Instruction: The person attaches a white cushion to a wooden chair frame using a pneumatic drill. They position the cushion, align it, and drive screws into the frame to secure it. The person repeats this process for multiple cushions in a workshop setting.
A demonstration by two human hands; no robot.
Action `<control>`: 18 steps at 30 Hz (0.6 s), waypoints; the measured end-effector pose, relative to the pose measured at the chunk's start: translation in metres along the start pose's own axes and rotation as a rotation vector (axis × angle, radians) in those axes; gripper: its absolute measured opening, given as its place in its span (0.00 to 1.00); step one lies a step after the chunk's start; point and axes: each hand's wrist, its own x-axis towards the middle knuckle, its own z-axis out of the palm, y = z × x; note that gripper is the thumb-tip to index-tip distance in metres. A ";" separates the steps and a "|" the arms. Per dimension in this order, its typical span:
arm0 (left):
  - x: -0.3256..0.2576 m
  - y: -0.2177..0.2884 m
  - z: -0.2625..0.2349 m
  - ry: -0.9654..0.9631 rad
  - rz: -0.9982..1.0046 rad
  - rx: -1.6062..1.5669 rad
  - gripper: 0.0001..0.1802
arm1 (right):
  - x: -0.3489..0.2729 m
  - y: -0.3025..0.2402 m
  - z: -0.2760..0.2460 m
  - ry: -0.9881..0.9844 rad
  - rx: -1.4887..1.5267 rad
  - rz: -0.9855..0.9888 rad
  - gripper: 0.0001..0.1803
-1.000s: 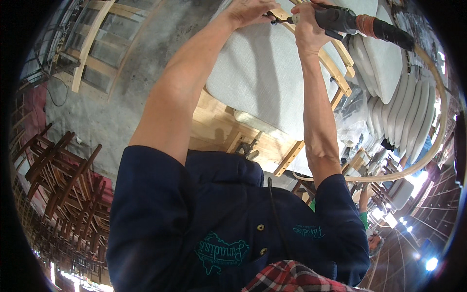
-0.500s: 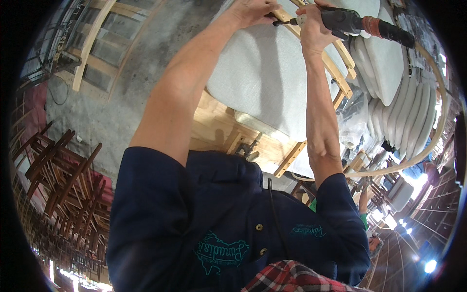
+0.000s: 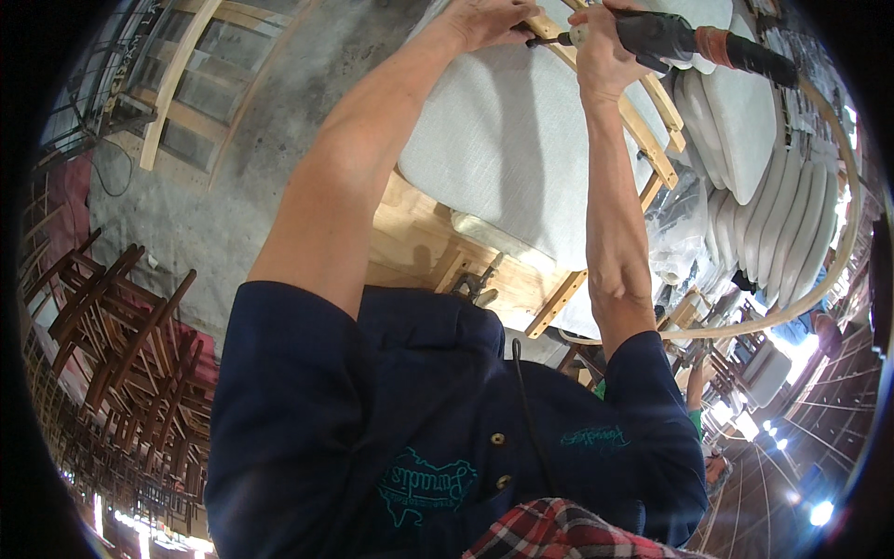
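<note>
At the top of the view, my right hand [image 3: 605, 58] is wrapped round a dark power screwdriver [image 3: 656, 39]. The tool lies sideways, its bit toward my left. My left hand [image 3: 492, 22] is closed at the bit's tip, beside a pale wooden frame [image 3: 643, 140]; whatever its fingers pinch is too small to make out. The frame's bars rest on a large light-grey fabric-covered cushion or panel [image 3: 494, 140], crossed by a shadow. The frame's far end runs out of view.
A beige hose [image 3: 849, 205] loops round the right side. Grey cushions [image 3: 778, 219] stand in rows there, near clear plastic wrap [image 3: 675, 214]. A wooden bench [image 3: 410, 228] is close to my body. Stacked brown chair frames [image 3: 121, 335] and a wooden rack [image 3: 177, 84] lie left. Another person's arm shows lower right.
Almost nothing differs. Both hands and the screwdriver keep their places at the frame, with only a very slight shift of the tool to the right and down.
</note>
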 end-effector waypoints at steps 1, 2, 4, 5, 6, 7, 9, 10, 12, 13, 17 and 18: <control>0.000 0.001 0.000 0.002 0.000 0.001 0.25 | 0.000 0.001 0.000 -0.014 -0.006 -0.026 0.14; 0.000 0.001 0.000 0.002 -0.001 0.003 0.25 | 0.001 0.003 0.000 -0.028 -0.011 -0.051 0.14; 0.000 0.001 0.000 0.021 0.009 0.010 0.25 | 0.002 0.004 -0.001 -0.029 -0.040 -0.066 0.14; -0.001 0.001 0.001 0.038 0.018 0.016 0.25 | 0.003 0.002 -0.001 -0.017 -0.062 -0.054 0.14; -0.001 0.001 0.001 0.055 0.026 0.022 0.25 | 0.003 0.001 0.000 -0.005 -0.085 -0.042 0.14; -0.002 -0.001 0.002 0.070 0.043 0.022 0.26 | 0.002 0.003 0.000 -0.008 -0.075 -0.063 0.14; -0.001 -0.003 0.004 0.103 0.081 0.020 0.29 | 0.001 0.005 -0.001 -0.012 -0.061 -0.108 0.14; -0.002 -0.004 0.005 0.088 0.078 0.030 0.31 | 0.001 0.006 -0.001 -0.042 -0.084 -0.173 0.15; -0.002 -0.005 0.005 0.057 0.074 0.051 0.34 | 0.001 0.006 -0.001 -0.102 -0.129 -0.307 0.16; -0.003 -0.004 0.005 0.056 0.072 0.053 0.35 | 0.000 0.006 -0.002 -0.099 -0.146 -0.268 0.16; -0.003 -0.004 0.005 0.064 0.064 0.044 0.35 | 0.002 0.007 -0.005 -0.067 -0.221 -0.190 0.17; -0.003 -0.004 0.005 0.070 0.061 0.038 0.35 | 0.003 0.008 -0.005 -0.056 -0.241 -0.190 0.17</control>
